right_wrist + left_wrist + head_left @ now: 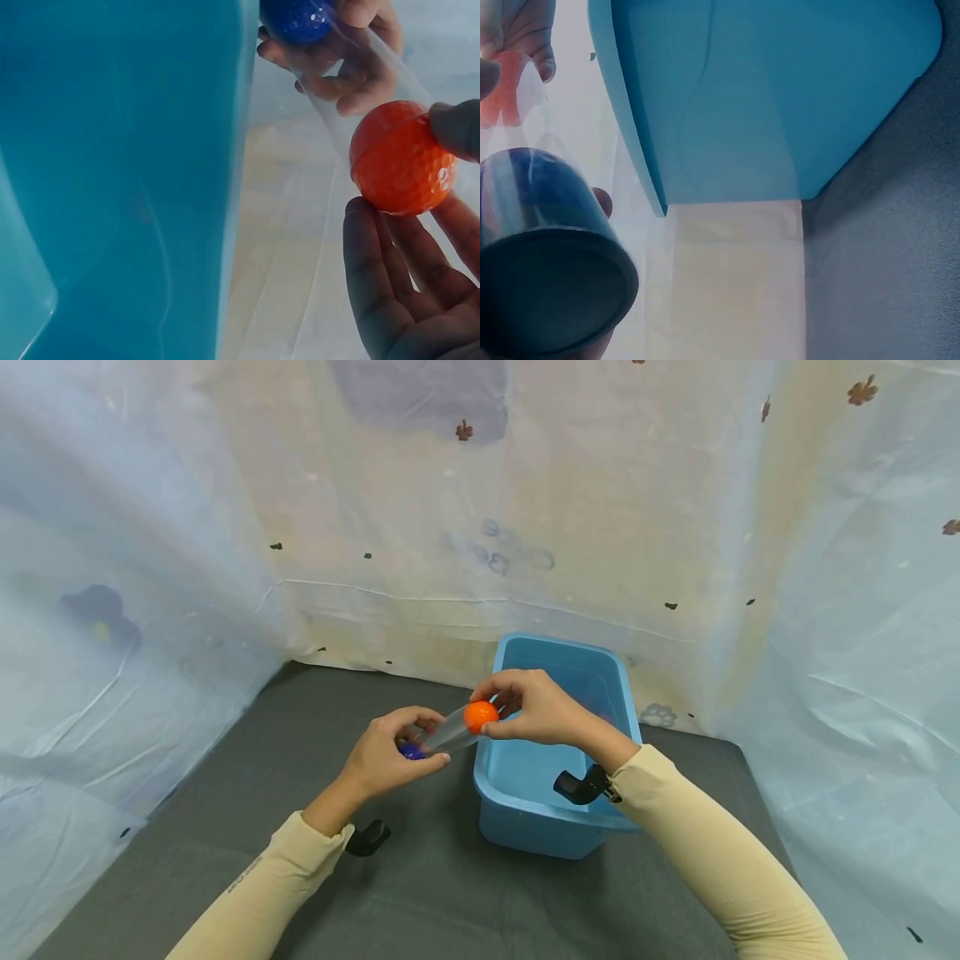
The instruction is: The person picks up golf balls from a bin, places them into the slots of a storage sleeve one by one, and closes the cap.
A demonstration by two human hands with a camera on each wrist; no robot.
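A clear tube (452,735) is gripped near its lower end by my left hand (375,762), which tilts its mouth up to the right. Inside, toward that lower end, lies a blue ball (301,19). The left wrist view looks onto the tube's dark round base (559,292). My right hand (543,708) pinches an orange golf ball (401,161) between thumb and fingers at the tube's mouth. Part of the orange ball sits within the clear rim. Both hands are raised above the table, beside the bin's left rim.
A light blue plastic bin (483,781) stands on the dark grey cloth-covered table (420,893), just right of the tube and under the right forearm. Pale patterned sheeting (405,527) hangs behind the table and along both sides. A black wrist camera (367,838) juts out below the left wrist.
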